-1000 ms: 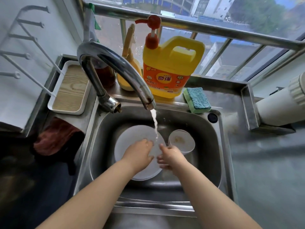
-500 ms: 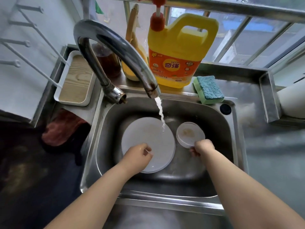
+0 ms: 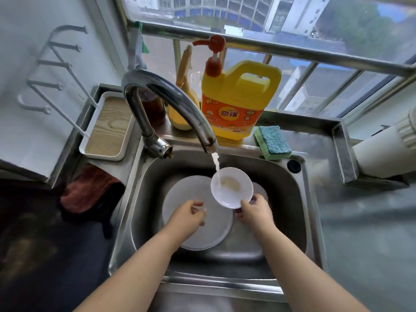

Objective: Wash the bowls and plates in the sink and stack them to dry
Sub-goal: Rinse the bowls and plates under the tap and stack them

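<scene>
**Small bowl held under the running tap**

In the centre of the frame I see the right hand (image 3: 254, 213) holding a small white bowl (image 3: 231, 187) by its near rim, thumb on the top edge and the other fingers curled under it. The bowl is lifted above the sink (image 3: 290, 199) and tilted a little toward the camera. It is round and shallow, with a brownish stain of residue in the middle of its inside. The stream of water (image 3: 216, 163) from the faucet (image 3: 171, 102) falls onto the left inner side of the bowl.

The left hand (image 3: 185, 218) is just left of the bowl, over a large white plate (image 3: 191, 194) that lies flat on the sink bottom. Its fingers are loosely curled and it holds nothing. Behind the bowl, a pale edge of another dish (image 3: 261, 190) shows, mostly hidden.

On the ledge at upper centre stands a yellow detergent bottle (image 3: 236, 104) with a red pump, and a green-blue sponge (image 3: 272, 141) lies to its right.
</scene>
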`<state>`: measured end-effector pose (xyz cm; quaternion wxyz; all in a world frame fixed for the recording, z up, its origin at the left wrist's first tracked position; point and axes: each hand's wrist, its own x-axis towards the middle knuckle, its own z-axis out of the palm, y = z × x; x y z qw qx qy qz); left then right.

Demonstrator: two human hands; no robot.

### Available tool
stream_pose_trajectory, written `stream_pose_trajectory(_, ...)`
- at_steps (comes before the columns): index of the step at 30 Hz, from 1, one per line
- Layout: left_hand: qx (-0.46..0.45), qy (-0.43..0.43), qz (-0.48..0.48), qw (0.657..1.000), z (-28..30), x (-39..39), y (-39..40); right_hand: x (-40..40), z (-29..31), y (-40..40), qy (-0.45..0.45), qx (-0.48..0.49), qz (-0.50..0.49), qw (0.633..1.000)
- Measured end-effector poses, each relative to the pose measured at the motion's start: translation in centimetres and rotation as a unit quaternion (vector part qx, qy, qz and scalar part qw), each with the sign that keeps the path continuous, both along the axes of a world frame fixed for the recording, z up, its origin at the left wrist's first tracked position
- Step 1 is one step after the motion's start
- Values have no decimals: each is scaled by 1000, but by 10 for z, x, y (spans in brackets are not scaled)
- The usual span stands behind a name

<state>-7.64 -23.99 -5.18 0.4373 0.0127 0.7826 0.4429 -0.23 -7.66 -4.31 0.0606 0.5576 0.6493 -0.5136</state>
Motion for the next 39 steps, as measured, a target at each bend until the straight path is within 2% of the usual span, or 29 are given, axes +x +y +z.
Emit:
stream_pose_trajectory(2, 87, -87, 86, 989, 9, 1, 6, -3, 11, -18, 24, -38, -6, 999)
stream_pose_trajectory(4, 170, -171, 165, 957, 17, 0, 9, -3, 23, -32, 38, -65, -5, 997)
stream_pose_trajectory(7, 233, -211, 230, 921, 23, -3, 5, -1, 38, -46, 65, -85, -9, 994)
stream_pose_trajectory(10, 255, -213, 249, 910, 26, -5, -3, 2, 43, -51, 81, -92, -9, 992)
stream_pose_trajectory(13, 263, -224, 261, 901, 28, -7, -10, 3, 46, -52, 105, -138, -49, 984)
stream_pose_trajectory(15, 256, -247, 270, 895, 32, -7, -14, 6, 45, -53, 128, -216, -86, 964)
stream_pose_trajectory(18, 236, -285, 261, 891, 41, -7, -18, 14, 49, -55, 187, -332, -127, 916)
stream_pose_trajectory(20, 225, -299, 248, 894, 46, -7, -20, 17, 51, -55, 209, -333, -119, 912)
stream_pose_trajectory(22, 213, -307, 235, 897, 48, -8, -19, 18, 53, -56, 215, -298, -99, 925)
stream_pose_trajectory(24, 189, -303, 197, 913, 49, -7, -17, 19, 53, -57, 212, -255, -70, 941)
stream_pose_trajectory(27, 135, -218, 127, 958, 47, -7, -17, 18, 57, -60, 224, -208, -34, 952)
stream_pose_trajectory(29, 116, -166, 128, 971, 46, -8, -21, 15, 58, -60, 245, -197, -28, 949)
stream_pose_trajectory(31, 110, -136, 142, 974, 47, -11, -27, 9, 58, -59, 272, -218, -48, 936)
stream_pose_trajectory(34, 110, -111, 156, 975, 48, -15, -37, 0, 57, -60, 309, -292, -121, 897)
stream_pose_trajectory(36, 119, -103, 170, 973, 50, -18, -43, -5, 55, -65, 311, -333, -176, 872)
stream_pose_trajectory(39, 119, -86, 190, 971, 50, -22, -48, -4, 49, -70, 290, -360, -218, 860)
